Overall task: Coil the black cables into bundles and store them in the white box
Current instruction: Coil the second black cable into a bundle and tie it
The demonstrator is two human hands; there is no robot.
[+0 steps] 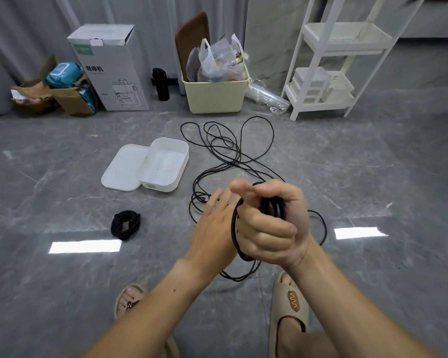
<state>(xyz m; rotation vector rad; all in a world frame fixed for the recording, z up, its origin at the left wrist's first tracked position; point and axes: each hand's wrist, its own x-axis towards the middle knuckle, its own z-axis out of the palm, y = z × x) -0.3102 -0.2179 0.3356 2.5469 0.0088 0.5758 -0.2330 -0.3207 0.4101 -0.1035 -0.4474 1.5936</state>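
My right hand (pixel 272 226) grips a part-wound coil of black cable (pixel 273 206) in its fist above the floor. Loops hang below the fist, and the rest of the loose black cable (pixel 228 146) trails away in a tangle across the floor. My left hand (pixel 215 223) is open with straight fingers, just left of the coil, beside its loops. A finished black bundle (pixel 125 225) lies on the floor to the left. The white box (pixel 166 164) stands open and holds no cable, with its lid (pixel 124 166) lying flat on its left side.
A cream bin with plastic bags (pixel 215 94), a black bottle (pixel 161 83), a white carton (pixel 111 65) and cardboard boxes (pixel 70 99) line the back wall. A white shelf rack (pixel 334 71) stands at the right. My sandalled feet (pixel 290 306) are below the hands.
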